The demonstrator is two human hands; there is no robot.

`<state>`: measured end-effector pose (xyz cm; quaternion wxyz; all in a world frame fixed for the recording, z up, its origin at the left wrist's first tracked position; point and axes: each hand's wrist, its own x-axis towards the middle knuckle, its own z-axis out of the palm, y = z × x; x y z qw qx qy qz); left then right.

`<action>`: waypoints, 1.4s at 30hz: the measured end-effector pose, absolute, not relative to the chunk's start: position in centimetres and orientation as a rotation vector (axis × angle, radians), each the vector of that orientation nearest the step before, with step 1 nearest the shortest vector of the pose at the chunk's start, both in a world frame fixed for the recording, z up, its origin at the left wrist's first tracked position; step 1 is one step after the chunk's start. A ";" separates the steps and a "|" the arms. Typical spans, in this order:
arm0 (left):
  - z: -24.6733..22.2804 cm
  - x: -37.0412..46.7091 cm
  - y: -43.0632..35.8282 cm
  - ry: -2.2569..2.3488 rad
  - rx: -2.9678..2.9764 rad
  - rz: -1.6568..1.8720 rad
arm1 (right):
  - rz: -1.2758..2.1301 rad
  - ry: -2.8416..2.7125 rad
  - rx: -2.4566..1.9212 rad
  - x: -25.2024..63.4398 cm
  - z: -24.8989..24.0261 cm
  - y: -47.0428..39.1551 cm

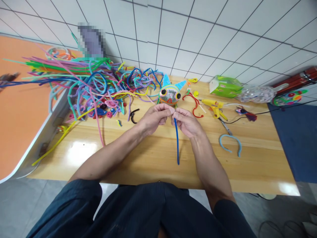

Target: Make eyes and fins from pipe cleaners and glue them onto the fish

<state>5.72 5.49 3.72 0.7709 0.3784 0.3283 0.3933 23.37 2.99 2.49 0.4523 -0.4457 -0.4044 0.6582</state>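
Note:
A blue pipe cleaner hangs down from between my hands toward the table's front. My right hand pinches it near its upper end. Fingertip to fingertip with it, my left hand is closed in a pinch too; the fingers cover whatever part of the pipe cleaner lies there. Just beyond my fingers stands a colourful craft figure with blue pointed ears and large black-and-yellow eyes. Its lower part is hidden behind my hands. A black pipe cleaner piece lies left of my left hand, and a red curled one lies to the right.
A heap of coloured pipe cleaners covers the left back. On the right are a yellow glue gun, scissors, a light-blue curved piece, a green packet and a clear plastic bag. A tiled wall rises behind.

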 end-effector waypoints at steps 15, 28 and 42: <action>4.5 4.2 7.0 0.661 1.071 0.763 | 1.761 -0.999 -1.029 23.9 3.0 2.9; 4.3 5.9 5.6 0.712 0.829 0.823 | 1.730 -0.902 -1.021 23.1 2.7 3.1; 3.6 6.0 5.7 0.752 0.849 0.915 | 1.683 -0.945 -1.074 23.1 2.3 3.1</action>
